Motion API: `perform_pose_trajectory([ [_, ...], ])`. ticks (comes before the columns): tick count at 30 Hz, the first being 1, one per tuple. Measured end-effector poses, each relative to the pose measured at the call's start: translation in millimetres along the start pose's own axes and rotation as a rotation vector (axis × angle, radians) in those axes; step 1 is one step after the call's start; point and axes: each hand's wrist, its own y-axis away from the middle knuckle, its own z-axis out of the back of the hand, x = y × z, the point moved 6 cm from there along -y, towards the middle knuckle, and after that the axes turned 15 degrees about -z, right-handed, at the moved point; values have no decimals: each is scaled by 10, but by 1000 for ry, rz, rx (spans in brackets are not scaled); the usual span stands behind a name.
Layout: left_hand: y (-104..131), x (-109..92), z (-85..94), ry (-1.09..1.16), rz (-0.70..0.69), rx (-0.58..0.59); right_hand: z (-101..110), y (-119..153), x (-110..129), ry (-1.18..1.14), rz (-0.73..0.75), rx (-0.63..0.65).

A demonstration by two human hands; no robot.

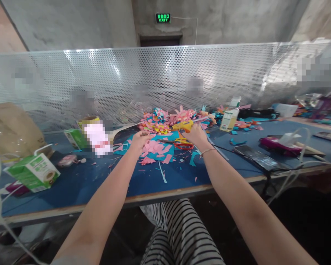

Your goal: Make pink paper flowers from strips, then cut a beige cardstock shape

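My right hand (195,135) is closed around a yellow glue gun (183,126), whose body points left. My left hand (143,140) hovers by the pink cut pieces (157,148), fingers drawn together; whatever they pinch is too small to make out. These pieces lie scattered over a light-blue sheet (169,155). Between my hands rest scissors (183,144) with red and yellow handles, blades toward the left. Just behind is a heap of fringed pink, blue and yellow flowers (160,121).
A bottle of pale yellow liquid (229,117) stands to the right, before a phone (260,158) with cables. At left are a lit phone screen (97,139), green-white cartons (35,172) and a brown paper bag (13,129). A perforated metal panel (121,81) closes off the back.
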Motion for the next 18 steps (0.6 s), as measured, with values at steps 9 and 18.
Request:
perform_pose_trajectory([
  [9, -5, -1, -9, -11, -32, -7, 135, 213, 399, -139, 223, -39],
  [18, 24, -31, -67, -17, -24, 28, 87, 300, 490, -129, 375, -74],
])
